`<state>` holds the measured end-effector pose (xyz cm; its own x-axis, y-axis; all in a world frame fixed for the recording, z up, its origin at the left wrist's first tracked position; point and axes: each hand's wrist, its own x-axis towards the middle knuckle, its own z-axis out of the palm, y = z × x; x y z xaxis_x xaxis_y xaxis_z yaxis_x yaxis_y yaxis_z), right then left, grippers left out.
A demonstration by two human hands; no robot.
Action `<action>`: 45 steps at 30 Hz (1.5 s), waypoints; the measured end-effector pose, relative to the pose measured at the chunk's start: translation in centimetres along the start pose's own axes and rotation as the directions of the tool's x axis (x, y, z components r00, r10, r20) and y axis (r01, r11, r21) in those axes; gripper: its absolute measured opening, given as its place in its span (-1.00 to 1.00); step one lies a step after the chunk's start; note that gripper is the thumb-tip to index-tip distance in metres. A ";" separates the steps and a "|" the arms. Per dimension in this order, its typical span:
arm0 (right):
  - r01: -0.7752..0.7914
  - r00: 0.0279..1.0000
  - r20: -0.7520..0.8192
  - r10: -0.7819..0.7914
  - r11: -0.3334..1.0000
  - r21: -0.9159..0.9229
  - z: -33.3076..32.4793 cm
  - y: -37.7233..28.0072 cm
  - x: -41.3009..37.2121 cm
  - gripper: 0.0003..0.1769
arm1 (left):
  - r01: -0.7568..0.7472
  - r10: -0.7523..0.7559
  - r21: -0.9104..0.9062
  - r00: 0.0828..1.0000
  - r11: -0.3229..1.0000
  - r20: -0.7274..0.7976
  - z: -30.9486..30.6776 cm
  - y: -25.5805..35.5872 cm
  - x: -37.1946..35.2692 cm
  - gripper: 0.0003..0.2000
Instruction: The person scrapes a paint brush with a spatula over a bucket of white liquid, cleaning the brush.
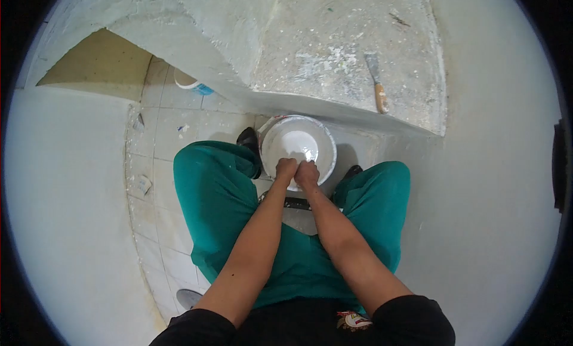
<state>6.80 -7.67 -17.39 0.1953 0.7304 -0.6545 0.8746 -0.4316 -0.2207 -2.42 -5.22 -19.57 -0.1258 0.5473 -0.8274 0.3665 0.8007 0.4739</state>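
Observation:
Between my knees stands a round white bucket (332, 140), its rim smeared with white. White liquid (295, 142) with a bright reflection shows inside it. My left hand (286, 169) is closed in a fist over the bucket's near side. Right beside it, my right hand (307, 173) is closed too, and the two hands nearly touch. Whatever they hold, if anything, is hidden by the fingers.
Ahead, a scraper (378, 86) with a wooden handle lies on a paint-spattered ledge (412, 65). Another bucket, white and blue (203, 89), stands behind the wall's edge at left. Flakes (144, 185) lie on the tiled floor (170, 194). A pale wall (489, 197) rises at right.

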 end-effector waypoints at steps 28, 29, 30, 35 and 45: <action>0.407 0.517 -0.809 0.279 0.751 0.520 -22.4 0.6 -9.0 -0.68 | -0.724 0.682 0.285 0.689 0.628 0.247 -16.0 20.5 -18.5 -0.64; 0.358 0.552 -0.768 0.326 0.739 0.571 -21.9 1.6 -9.9 -0.66 | -0.730 0.680 0.199 0.683 0.654 0.267 -15.2 19.9 -17.9 -0.65; 0.333 0.533 -0.784 0.317 0.774 0.539 -21.0 2.5 -10.3 -0.64 | -0.730 0.681 0.109 0.673 0.675 0.288 -13.7 18.9 -16.4 -0.66; 0.303 0.485 -0.829 0.279 0.836 0.458 -19.4 5.6 -9.0 -0.62 | -0.709 0.665 -0.082 0.607 0.700 0.435 -6.5 17.3 -17.4 -0.69; 0.170 0.595 -0.770 0.231 0.900 0.401 -20.6 6.6 -8.0 -0.64 | -0.656 0.598 -0.063 0.639 0.752 0.483 -0.3 14.5 -15.2 -0.68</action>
<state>20.10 -5.51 1.28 0.6598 0.7423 0.1168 0.6423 -0.4764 -0.6003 4.49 -1.81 -0.04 0.5839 0.7115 -0.3909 0.3004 0.2580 0.9183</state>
